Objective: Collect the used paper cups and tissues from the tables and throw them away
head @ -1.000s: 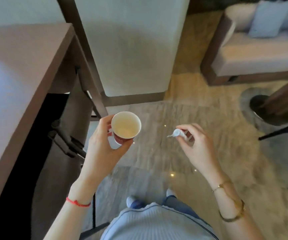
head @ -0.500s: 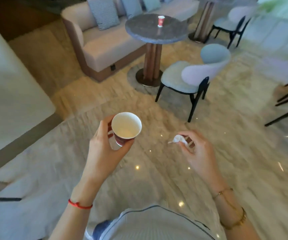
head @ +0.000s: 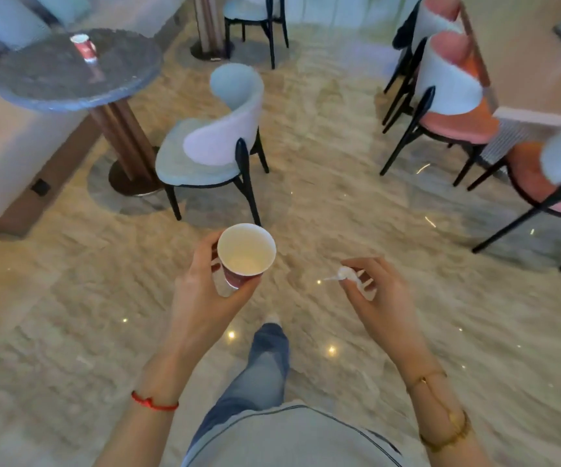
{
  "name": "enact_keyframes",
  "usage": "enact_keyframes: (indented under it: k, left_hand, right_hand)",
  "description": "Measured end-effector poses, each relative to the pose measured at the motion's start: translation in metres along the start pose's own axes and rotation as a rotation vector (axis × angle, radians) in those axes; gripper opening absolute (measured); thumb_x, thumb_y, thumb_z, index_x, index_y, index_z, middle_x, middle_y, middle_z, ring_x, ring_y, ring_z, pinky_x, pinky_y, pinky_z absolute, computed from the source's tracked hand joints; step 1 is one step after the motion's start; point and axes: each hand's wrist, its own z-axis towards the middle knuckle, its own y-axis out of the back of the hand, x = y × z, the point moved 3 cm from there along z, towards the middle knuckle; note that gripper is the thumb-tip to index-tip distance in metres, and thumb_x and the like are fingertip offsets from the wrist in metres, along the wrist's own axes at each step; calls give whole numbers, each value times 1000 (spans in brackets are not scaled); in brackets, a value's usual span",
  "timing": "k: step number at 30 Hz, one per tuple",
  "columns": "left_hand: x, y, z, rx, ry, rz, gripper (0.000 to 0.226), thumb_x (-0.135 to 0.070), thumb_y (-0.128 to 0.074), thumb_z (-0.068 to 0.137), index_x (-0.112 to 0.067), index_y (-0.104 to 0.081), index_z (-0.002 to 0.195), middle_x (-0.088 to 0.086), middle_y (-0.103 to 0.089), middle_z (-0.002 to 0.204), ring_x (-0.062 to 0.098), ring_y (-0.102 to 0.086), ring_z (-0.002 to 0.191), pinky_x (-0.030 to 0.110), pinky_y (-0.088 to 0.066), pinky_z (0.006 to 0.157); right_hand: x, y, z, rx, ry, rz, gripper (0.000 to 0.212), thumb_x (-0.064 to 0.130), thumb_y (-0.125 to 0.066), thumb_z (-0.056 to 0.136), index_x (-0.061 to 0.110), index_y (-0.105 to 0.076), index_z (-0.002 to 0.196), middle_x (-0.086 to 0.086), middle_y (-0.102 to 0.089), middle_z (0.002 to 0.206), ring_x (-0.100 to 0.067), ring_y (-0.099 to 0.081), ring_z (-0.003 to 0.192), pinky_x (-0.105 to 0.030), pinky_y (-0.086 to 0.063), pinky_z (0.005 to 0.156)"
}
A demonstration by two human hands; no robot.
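You had a pale blue chair (head: 211,146) beside the round stone table's (head: 53,82) wooden pedestal, pink-seated chairs (head: 454,106) at the right, and glossy marble floor (head: 339,203) between them all.

Café or lounge: round table (head: 53,79), upholstered chairs (head: 211,146), marble floor (head: 339,203).

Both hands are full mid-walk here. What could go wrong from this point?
The left hand holds a paper cup tilted; any dregs could spill on the glossy floor. The right hand only pinches a small tissue, which could slip out. Another cup waits on the round table, and no hand is free for it.
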Motion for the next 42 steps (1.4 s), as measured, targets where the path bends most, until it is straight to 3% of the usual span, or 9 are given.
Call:
enact_keyframes:
  k: [3, 12, 15, 19, 26, 31, 37, 42]
  left_hand:
    - [-2, -42, 65, 66, -24, -47, 68, -35, -85, 68, -38, -46, 123, -30, -54, 114, -12, -54, 104, 3, -44, 77]
    - [-41, -153, 295, 180, -155, -110, 71, -33, -84, 69, -65, -37, 111, -46, -49, 111, -21, -47, 105, -7, -33, 76]
    - [-60, -185, 363, 255, -180, -116, 70, -31, -84, 71, -60, -38, 116, -39, -50, 114, -14, -50, 107, -3, -36, 80]
    - [-76, -222, 438, 299, -204, -111, 68, -28, -84, 71, -39, -44, 126, -28, -53, 120, -7, -51, 112, 2, -39, 86]
    - [-80, -317, 579, 288, -173, -124, 66, -36, -83, 70, -42, -44, 123, -30, -53, 118, -10, -52, 109, 0, -40, 79]
    - [-107, -395, 697, 289, -220, -115, 68, -34, -83, 70, -47, -42, 122, -30, -51, 119, 1, -56, 111, 17, -48, 85]
    - [-146, -458, 828, 230, -240, -115, 68, -34, -83, 70, -48, -42, 122, -33, -51, 117, -8, -53, 109, 5, -43, 85]
    - [-152, -497, 918, 203, -200, -121, 68, -27, -83, 71, -39, -44, 124, -38, -49, 116, -11, -51, 109, 5, -42, 87]
  right_hand:
    - [-34, 6, 46, -43, -76, 1, 18, 21, -68, 88, 25, -66, 105, 13, -60, 100, 0, -56, 86, -9, -42, 72]
    - [-97, 56, 258, -192, -125, -35, 18, 23, -68, 88, 26, -66, 106, 12, -61, 98, 0, -55, 86, -3, -39, 72]
    - [-115, 77, 321, -242, -142, -58, 18, 22, -68, 88, 25, -66, 105, 13, -61, 98, 3, -55, 86, -4, -40, 73]
    - [-145, 95, 389, -282, -179, -51, 19, 19, -69, 87, 26, -66, 103, 14, -61, 96, 2, -55, 84, -4, -39, 72]
    - [-223, 110, 526, -282, -233, -54, 19, 23, -69, 86, 29, -64, 103, 13, -60, 96, 4, -55, 87, -1, -38, 73]
    - [-278, 146, 650, -288, -214, -77, 18, 26, -68, 87, 27, -64, 105, 14, -59, 94, 4, -54, 87, -2, -38, 74]
    - [-322, 197, 811, -258, -139, -85, 18, 21, -69, 87, 22, -66, 104, 9, -62, 96, 2, -55, 85, -4, -40, 73]
    - [-351, 207, 924, -173, -110, -94, 20, 25, -68, 88, 22, -66, 108, 8, -62, 99, -1, -55, 86, -9, -44, 73]
